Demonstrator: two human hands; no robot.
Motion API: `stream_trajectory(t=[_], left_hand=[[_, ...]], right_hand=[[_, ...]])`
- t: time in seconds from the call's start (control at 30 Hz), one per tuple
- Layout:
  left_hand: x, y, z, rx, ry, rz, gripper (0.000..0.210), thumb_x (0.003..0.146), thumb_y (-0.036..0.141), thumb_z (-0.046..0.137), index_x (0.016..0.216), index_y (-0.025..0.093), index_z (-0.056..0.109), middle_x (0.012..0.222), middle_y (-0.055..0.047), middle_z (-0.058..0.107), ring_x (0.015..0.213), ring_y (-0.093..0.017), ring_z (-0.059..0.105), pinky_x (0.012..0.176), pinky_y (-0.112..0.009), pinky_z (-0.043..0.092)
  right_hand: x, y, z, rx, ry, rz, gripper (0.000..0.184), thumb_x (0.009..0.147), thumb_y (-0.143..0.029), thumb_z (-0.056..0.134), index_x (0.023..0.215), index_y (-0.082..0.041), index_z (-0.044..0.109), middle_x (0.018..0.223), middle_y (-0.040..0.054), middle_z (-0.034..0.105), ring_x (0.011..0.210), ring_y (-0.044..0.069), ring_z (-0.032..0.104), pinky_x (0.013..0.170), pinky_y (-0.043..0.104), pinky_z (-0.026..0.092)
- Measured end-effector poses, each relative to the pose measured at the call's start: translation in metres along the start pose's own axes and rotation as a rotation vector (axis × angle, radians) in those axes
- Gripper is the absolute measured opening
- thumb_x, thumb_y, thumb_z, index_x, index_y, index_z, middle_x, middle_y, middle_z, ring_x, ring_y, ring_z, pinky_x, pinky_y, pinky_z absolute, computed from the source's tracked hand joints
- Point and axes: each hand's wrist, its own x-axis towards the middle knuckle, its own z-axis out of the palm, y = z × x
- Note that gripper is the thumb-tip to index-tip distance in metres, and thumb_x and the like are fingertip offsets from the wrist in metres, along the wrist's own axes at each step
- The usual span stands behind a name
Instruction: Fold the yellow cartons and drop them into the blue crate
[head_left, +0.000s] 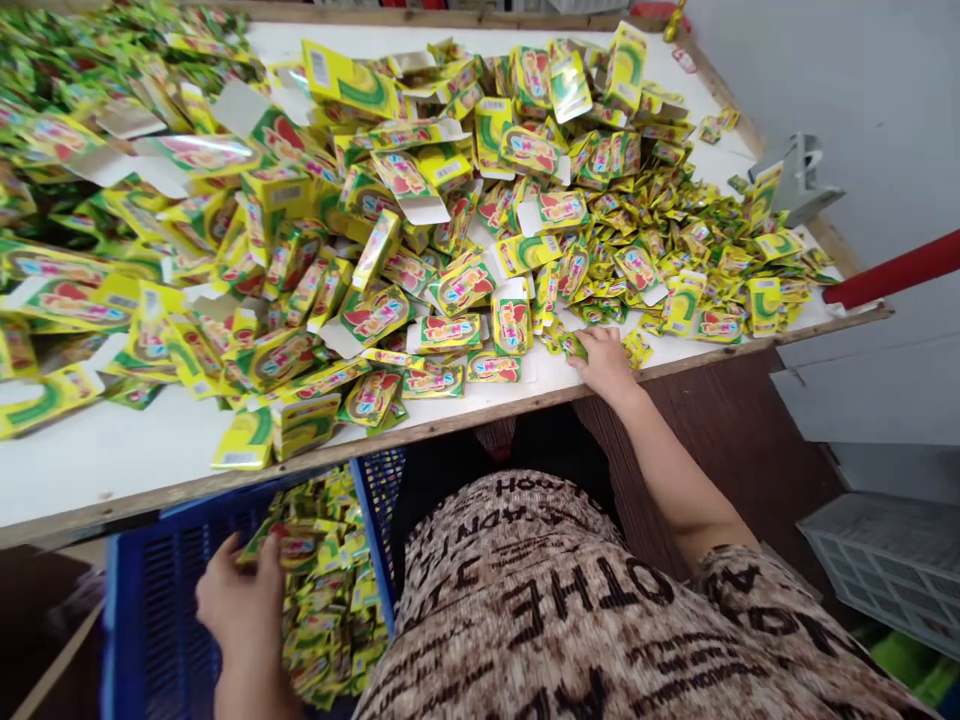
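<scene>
My left hand (244, 605) is over a blue plastic crate (176, 540) below the table edge. Its thumb and fingers are around a small yellow-and-green carton (296, 545); the far side of the grip is hidden. Many similar packed cartons (330, 620) lie in the crate. At the table's front edge, my right hand (606, 365) has its fingertips closed on a small green sachet (574, 346). Just left of that hand lies a carton with an open white flap (495, 368). Small yellow sachets (660, 225) are piled beyond it.
Open-flapped cartons (375, 320) cover much of the white table (60, 475), which has a wooden rim. Green sachets (112, 50) are heaped at the far left. A red pole (900, 270) and a grey metal bracket (802, 180) stand at the right. A pale crate (885, 560) sits lower right.
</scene>
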Motion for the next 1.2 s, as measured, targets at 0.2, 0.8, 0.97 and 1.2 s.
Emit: stream_trajectory(t=[0.2, 0.8, 0.97, 1.2], left_hand=[[0.003, 0.053, 0.008, -0.143, 0.095, -0.129, 0.019, 0.079, 0.044, 0.069, 0.092, 0.031, 0.073, 0.076, 0.006, 0.073, 0.068, -0.020, 0.066, 0.068, -0.040, 0.058], [0.020, 0.299, 0.145, 0.185, -0.608, 0.767, 0.048, 0.074, 0.038, 0.076, 0.114, 0.016, 0.063, 0.118, -0.015, 0.059, 0.117, -0.035, 0.050, 0.096, -0.047, 0.046], [0.008, 0.287, 0.124, -0.043, -0.583, 0.621, 0.055, 0.078, 0.038, 0.071, 0.125, 0.016, 0.053, 0.119, -0.012, 0.064, 0.109, -0.030, 0.062, 0.092, -0.040, 0.051], [-0.028, 0.255, 0.101, -0.196, -0.766, 0.560, 0.059, 0.077, 0.043, 0.074, 0.127, 0.018, 0.054, 0.119, -0.010, 0.067, 0.109, -0.028, 0.066, 0.094, -0.039, 0.052]], right_hand=[[0.010, 0.007, -0.005, -0.039, -0.066, -0.086, 0.051, 0.075, -0.045, 0.081, 0.115, -0.016, 0.068, 0.114, 0.0133, 0.062, 0.109, 0.033, 0.048, 0.093, 0.044, 0.044], [0.009, 0.016, -0.022, 0.171, 0.258, 0.134, 0.033, 0.088, -0.024, 0.048, 0.115, -0.013, 0.066, 0.106, 0.0153, 0.072, 0.097, 0.028, 0.062, 0.089, 0.042, 0.044], [0.036, -0.009, 0.010, 0.694, 0.014, 0.131, 0.042, 0.073, -0.022, 0.068, 0.114, -0.012, 0.067, 0.109, 0.0105, 0.073, 0.091, 0.022, 0.066, 0.084, 0.036, 0.053], [0.049, -0.031, 0.020, 0.137, 0.110, 0.072, 0.044, 0.072, -0.022, 0.074, 0.113, -0.013, 0.061, 0.121, 0.0198, 0.061, 0.115, 0.035, 0.054, 0.100, 0.049, 0.043]])
